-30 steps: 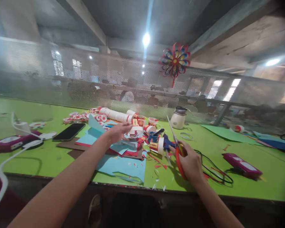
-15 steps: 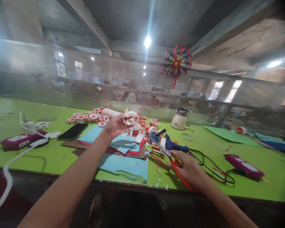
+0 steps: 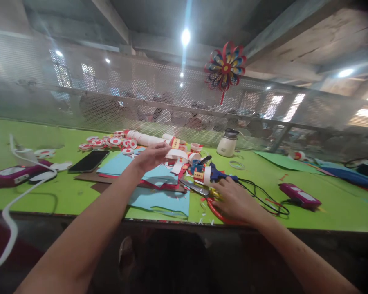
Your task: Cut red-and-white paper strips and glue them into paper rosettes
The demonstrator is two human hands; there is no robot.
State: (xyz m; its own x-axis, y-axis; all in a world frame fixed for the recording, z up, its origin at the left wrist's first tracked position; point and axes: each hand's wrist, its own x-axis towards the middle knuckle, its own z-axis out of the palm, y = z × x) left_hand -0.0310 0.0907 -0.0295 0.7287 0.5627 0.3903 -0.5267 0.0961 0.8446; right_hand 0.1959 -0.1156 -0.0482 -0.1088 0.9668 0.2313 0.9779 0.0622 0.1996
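Observation:
My left hand (image 3: 153, 157) is closed at the fingertips on a cut paper cup (image 3: 177, 154), whose white curved strips hang above the craft pile. My right hand (image 3: 233, 199) rests over the handles of the scissors (image 3: 198, 188), with its fingers stretched forward and apart. The scissors, with red and yellow handles, lie low at the table surface, blades pointing left. Just beyond them are a blue glue gun (image 3: 216, 173) and a red-and-white paper cup (image 3: 202, 175). Light blue paper sheets (image 3: 159, 202) lie below my left hand.
Red-and-white paper discs (image 3: 115, 141) and a long stack of white cups (image 3: 144, 138) lie at the back. A black phone (image 3: 88, 161), a cream jug (image 3: 227, 143) and purple power boxes (image 3: 299, 196) stand around. A black cord (image 3: 260, 198) loops at right. A paper flower (image 3: 226, 68) hangs ahead.
My right hand has lowered the scissors to the table, and its fingers have straightened over the handles. My left hand has turned the cut cup, so its strips now hang to the right.

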